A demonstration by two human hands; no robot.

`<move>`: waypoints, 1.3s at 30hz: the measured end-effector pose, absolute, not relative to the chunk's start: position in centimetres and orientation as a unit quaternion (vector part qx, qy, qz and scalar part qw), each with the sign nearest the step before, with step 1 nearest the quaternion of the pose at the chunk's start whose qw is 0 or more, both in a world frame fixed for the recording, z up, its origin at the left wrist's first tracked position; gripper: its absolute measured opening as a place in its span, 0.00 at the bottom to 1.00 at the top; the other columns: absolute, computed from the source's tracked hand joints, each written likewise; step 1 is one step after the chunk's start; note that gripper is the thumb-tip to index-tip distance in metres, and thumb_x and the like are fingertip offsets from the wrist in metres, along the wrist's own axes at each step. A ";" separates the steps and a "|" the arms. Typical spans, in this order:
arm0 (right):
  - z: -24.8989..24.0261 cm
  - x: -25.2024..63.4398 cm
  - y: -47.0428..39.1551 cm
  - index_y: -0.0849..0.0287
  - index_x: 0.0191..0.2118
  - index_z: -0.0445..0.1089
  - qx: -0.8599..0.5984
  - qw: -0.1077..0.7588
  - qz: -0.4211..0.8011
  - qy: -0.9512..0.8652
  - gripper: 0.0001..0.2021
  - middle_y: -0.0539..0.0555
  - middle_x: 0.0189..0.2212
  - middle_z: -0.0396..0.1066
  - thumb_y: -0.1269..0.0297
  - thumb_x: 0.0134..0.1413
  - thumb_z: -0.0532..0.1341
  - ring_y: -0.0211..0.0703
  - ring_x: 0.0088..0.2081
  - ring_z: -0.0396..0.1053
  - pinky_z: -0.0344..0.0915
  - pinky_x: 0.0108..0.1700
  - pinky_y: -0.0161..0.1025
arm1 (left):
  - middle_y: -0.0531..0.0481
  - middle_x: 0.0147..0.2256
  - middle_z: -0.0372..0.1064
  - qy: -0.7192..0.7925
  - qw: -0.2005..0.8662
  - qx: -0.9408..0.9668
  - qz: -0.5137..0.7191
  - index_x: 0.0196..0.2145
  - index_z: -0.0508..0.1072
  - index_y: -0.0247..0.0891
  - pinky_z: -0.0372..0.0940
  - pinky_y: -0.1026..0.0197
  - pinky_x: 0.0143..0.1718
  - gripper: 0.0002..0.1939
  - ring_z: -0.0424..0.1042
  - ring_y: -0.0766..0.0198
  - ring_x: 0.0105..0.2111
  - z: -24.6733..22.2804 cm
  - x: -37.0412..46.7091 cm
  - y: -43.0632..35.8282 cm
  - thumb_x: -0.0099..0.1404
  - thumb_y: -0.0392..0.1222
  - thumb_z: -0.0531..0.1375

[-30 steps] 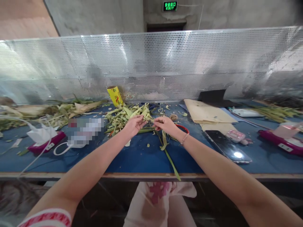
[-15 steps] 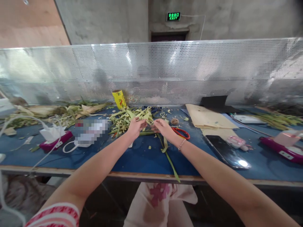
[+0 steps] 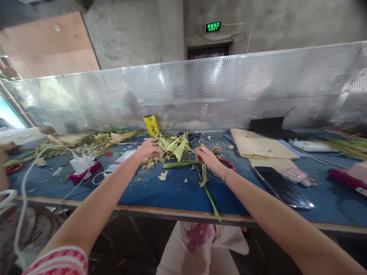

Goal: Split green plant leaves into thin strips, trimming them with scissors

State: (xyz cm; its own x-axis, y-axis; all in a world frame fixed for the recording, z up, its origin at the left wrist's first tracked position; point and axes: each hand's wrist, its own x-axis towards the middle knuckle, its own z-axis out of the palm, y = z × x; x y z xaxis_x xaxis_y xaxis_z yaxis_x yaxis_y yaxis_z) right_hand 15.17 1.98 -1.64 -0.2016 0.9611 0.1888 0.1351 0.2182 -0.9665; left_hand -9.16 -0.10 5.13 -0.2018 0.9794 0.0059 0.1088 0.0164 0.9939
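Observation:
A loose pile of pale green leaf pieces (image 3: 172,147) lies at the middle of the blue table. My left hand (image 3: 149,149) is at the pile's left side, fingers spread and curved over its edge, with nothing seen in them. Right of the pile, my right hand (image 3: 205,153) has its fingertips pinched together; what they hold is too small to make out. A long green stalk (image 3: 210,200) runs from below my right hand to the table's front edge. Behind my right wrist are the red handles of a tool (image 3: 229,164), partly hidden.
A yellow can (image 3: 151,125) stands behind the pile, before a perforated metal screen (image 3: 183,91). A black phone (image 3: 281,187), a pink case (image 3: 295,174) and brown paper (image 3: 260,145) lie right. Left are a tissue pack (image 3: 82,164), a cable and dried husks (image 3: 86,141).
My hands have moved apart: the left one went left to the pile's edge and its fingers spread. My right hand stays right of the pile. The view has shifted and tilted slightly.

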 end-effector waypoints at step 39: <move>-1.8 15.5 1.7 0.61 0.27 0.64 -0.422 0.366 0.281 -0.780 0.04 0.49 0.24 0.64 0.72 0.48 0.53 0.36 0.27 0.63 0.61 0.36 0.37 | 0.40 0.38 0.70 0.605 -0.051 0.777 0.166 0.36 0.71 0.36 0.61 0.58 0.40 0.17 0.69 0.52 0.40 2.5 -7.7 3.0 0.49 0.46 0.59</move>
